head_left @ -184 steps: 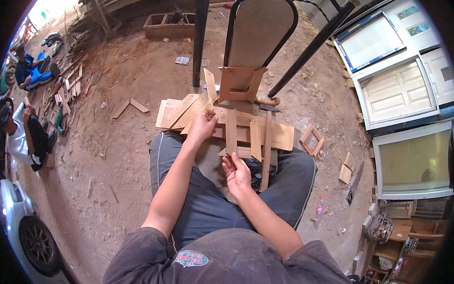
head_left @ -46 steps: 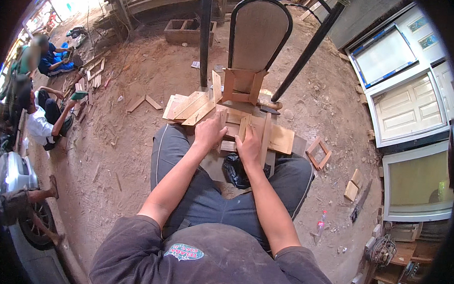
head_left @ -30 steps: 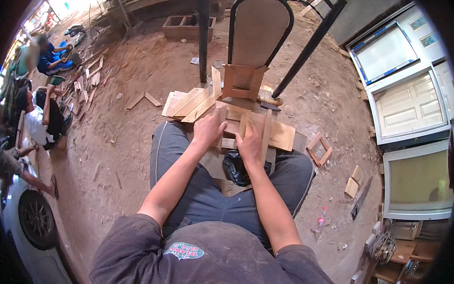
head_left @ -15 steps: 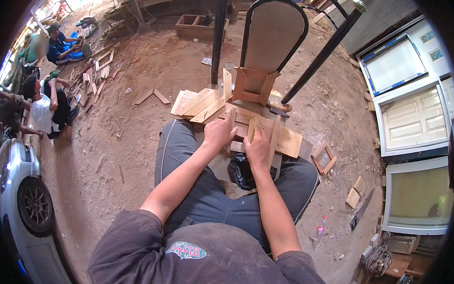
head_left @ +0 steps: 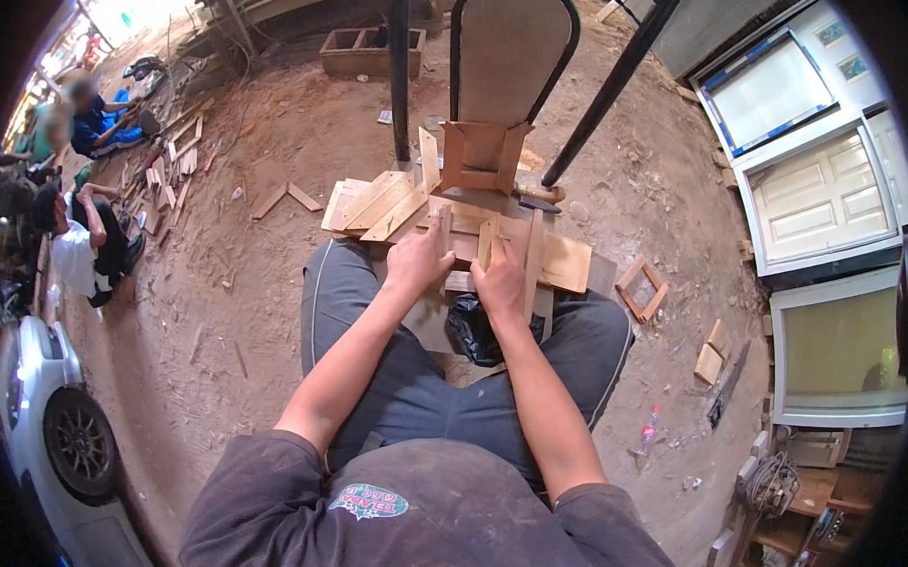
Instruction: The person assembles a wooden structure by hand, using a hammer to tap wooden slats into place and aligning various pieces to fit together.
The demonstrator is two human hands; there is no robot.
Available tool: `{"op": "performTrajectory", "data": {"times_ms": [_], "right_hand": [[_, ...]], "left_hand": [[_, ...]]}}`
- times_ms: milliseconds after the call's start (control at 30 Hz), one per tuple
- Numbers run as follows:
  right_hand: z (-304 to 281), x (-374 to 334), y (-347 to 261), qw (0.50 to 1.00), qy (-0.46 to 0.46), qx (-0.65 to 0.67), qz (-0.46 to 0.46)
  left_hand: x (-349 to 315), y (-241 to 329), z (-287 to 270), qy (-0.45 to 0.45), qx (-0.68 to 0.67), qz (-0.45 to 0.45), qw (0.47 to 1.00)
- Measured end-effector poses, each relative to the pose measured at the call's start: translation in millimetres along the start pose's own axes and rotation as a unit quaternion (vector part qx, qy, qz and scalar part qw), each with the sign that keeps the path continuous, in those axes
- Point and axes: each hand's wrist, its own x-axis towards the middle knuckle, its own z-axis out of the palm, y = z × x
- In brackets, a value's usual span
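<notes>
Between my knees, my left hand (head_left: 418, 262) grips a short upright wooden strip (head_left: 441, 225), thumb along its side. My right hand (head_left: 501, 282) closes on a small pale wooden block (head_left: 487, 241), a short gap away from that strip. A longer slat (head_left: 533, 266) stands just right of my right hand. Behind and under these pieces lie flat boards; one pale board (head_left: 566, 262) sticks out over my right knee. Several pale boards (head_left: 382, 207) are stacked at the left. My fingertips are partly hidden by the wood. Below the hands is a black plastic bag (head_left: 472, 329).
A chair back (head_left: 512, 61) with black legs rises ahead, a wooden frame (head_left: 485, 157) leaning on it. A hammer (head_left: 540, 194) lies nearby. Another small frame (head_left: 642, 288) rests on the dirt at right. Two people (head_left: 86, 226) sit far left, above a car (head_left: 65, 410).
The whole view has turned slightly to the right, so the scene sits further left. Both hands keep their hold on the wooden pieces, with little visible movement.
</notes>
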Motion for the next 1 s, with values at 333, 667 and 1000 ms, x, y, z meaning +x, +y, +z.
{"op": "performTrajectory", "data": {"times_ms": [333, 667, 1000], "right_hand": [[-1, 0, 0, 1.0, -0.007, -0.013, -0.01], [-1, 1, 2, 1.0, -0.017, -0.006, 0.0], [2, 2, 3, 1.0, 0.001, -0.005, -0.009]], "left_hand": [[0, -2, 2, 0.016, -0.017, 0.01, 1.0], [1, -3, 5, 0.02, -0.01, 0.018, 1.0], [-1, -7, 6, 0.005, -0.011, 0.019, 1.0]]}}
